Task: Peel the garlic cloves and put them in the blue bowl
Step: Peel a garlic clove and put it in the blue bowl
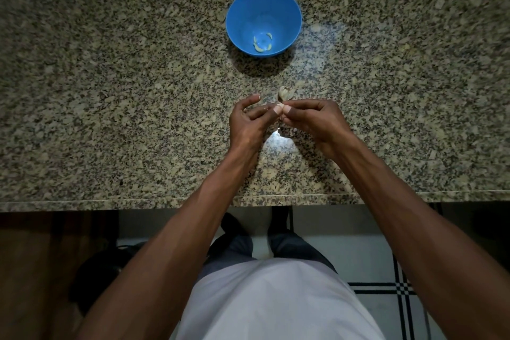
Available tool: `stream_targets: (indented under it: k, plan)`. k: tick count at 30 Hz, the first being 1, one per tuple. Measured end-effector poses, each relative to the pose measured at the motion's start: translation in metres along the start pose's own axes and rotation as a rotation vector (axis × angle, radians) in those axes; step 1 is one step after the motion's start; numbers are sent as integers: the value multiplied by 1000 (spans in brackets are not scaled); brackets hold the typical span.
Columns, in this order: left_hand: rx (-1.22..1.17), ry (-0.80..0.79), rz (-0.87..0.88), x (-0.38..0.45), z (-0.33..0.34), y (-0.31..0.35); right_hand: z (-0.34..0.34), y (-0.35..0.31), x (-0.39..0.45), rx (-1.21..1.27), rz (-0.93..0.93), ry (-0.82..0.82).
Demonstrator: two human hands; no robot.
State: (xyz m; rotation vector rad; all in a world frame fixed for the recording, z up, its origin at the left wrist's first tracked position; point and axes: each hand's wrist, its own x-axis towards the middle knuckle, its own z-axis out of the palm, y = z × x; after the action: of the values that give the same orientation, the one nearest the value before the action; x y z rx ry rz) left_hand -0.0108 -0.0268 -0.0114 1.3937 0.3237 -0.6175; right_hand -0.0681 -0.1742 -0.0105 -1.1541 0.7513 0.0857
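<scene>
Over the speckled granite desk point(110, 91), both hands' fingers point(276, 109) pinch what looks like a small pale garlic clove point(280, 105), near the round blue plastic bowl point(263, 5).

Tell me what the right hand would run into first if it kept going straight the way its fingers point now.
The right hand points leftward, and its fingertips already meet the left hand at the small garlic clove pinched between them. So it would press into the left hand's fingers first, though depth is hard to judge from above.
</scene>
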Motion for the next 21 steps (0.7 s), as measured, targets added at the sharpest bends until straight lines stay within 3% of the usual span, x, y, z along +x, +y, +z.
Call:
stream_targets:
  k: [9, 16, 21]
  plan:
    - [103, -23, -1, 8, -3, -2, 0, -2, 3, 111, 121, 3]
    - [288, -13, 52, 15, 1, 3, 1, 1, 1, -141, -116, 2]
    - [419, -68, 66, 17, 3, 6, -2, 0, 0, -180, -128, -47]
